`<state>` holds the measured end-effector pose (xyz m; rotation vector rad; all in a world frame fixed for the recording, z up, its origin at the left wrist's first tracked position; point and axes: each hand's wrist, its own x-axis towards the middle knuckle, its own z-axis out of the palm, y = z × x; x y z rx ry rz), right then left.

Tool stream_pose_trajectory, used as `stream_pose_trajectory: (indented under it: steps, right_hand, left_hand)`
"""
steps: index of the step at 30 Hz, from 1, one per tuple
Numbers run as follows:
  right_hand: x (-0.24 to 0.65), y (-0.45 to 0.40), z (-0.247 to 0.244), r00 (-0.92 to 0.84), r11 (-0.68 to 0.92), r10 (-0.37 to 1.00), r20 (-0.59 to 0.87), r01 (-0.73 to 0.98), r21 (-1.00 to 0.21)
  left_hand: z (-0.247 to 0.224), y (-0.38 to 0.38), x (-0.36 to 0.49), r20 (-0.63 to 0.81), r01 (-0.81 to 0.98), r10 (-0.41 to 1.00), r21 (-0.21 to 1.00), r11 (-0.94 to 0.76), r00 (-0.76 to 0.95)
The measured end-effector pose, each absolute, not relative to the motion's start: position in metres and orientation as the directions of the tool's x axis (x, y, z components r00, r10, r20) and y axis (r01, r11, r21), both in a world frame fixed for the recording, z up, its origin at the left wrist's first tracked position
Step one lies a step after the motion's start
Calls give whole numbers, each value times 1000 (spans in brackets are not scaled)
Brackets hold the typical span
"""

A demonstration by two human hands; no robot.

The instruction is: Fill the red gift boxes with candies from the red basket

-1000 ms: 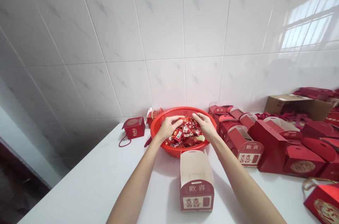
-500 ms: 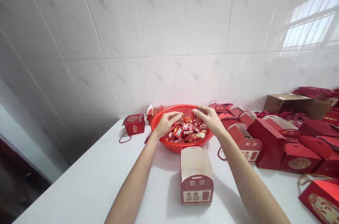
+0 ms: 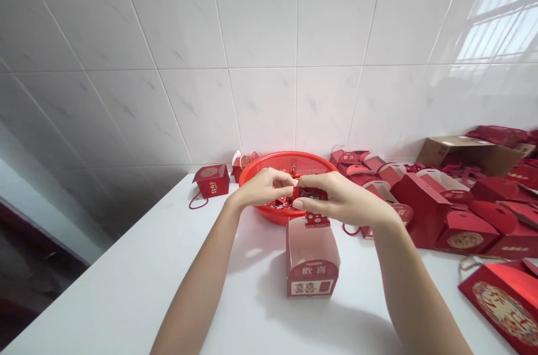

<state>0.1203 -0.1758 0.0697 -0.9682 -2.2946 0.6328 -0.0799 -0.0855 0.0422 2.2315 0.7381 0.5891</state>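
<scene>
Right hand (image 3: 341, 196) grips red-wrapped candies (image 3: 313, 194) at the far end of an open gift box (image 3: 313, 251)

The right hand is closed around the candies, thumb below and fingers curled over the top; a dotted wrapper (image 3: 317, 220) shows beneath it, overlapping the far rim of the gift box in this view. The left hand (image 3: 264, 187) reaches in from the other side with thumb and fingers narrowly spaced, its tips almost meeting those of the right. A bit of red shows between the two hands, but I cannot tell whether the left one holds it.

The gift box stands upright on the white counter (image 3: 159, 276) between the forearms, its top open. Its near end carries the characters 歡喜 above a pale double-happiness label. Just behind it sits a red plastic basket (image 3: 290, 155), partly covered by the hands, with more wrapped candies inside.

Left of the basket is a small closed red box (image 3: 213, 180), its cord (image 3: 199, 205) looping onto the counter. To the right, many red boxes (image 3: 420, 206) crowd together, several with tops open. A brown cardboard carton (image 3: 494, 159) among them holds dark red ribbons (image 3: 465, 173). Nearest on that side lies a red box with a gold emblem (image 3: 500, 304). Behind everything rises a marbled tile wall (image 3: 260, 19), reflecting a barred window at the upper right.
</scene>
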Motion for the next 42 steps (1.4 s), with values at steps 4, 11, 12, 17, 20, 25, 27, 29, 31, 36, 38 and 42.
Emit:
stream_pose_trajectory:
  steps: [4, 11, 12, 17, 20, 25, 27, 29, 31, 36, 38, 42]
  right_hand:
    - [116, -179, 69, -621, 635, 746, 240, 555, -537]
    - [112, -180, 66, -649, 624, 746, 146, 607, -491]
    - [111, -181, 66, -649, 625, 747, 141, 615, -481]
    - [108, -184, 67, -651, 614, 753, 102, 638, -464]
    - [109, -184, 66, -615, 590, 781, 107, 670, -452]
    - [119, -192, 74, -579, 570, 809, 103, 728, -380]
    - [125, -198, 79, -545, 523, 836, 55, 765, -377]
    - [131, -204, 83, -486, 453, 874, -1, 815, -361]
    - [136, -208, 86, -444, 407, 896, -32, 847, -342]
    - [138, -210, 81, -410, 375, 911, -48, 870, -320]
    - [133, -210, 76, -385, 360, 922, -50, 897, -256]
    - [118, -215, 66, -294, 288, 952, -87, 955, -76]
  left_hand:
    - [53, -102, -82, 117, 375, 558, 626, -684, 822]
    - [53, -116, -86, -17, 484, 578, 567, -667, 816]
    - [52, -117, -86, -29, 496, 585, 564, -660, 811]
    - [52, -121, -88, -76, 513, 586, 582, -630, 806]
    - [55, -124, -89, -94, 525, 581, 562, -639, 808]
    - [61, -128, -91, -188, 604, 596, 470, -643, 781]
    - [63, -129, -91, -233, 626, 592, 450, -638, 771]
    - [64, -130, -90, -252, 632, 589, 455, -627, 767]
    - [65, -131, -90, -257, 629, 584, 460, -626, 770]
    - [66, -138, -89, -253, 641, 594, 406, -652, 764]
    - [67, -139, -89, -247, 645, 600, 382, -662, 761]
    - [67, -139, -89, -229, 601, 557, 362, -712, 798]
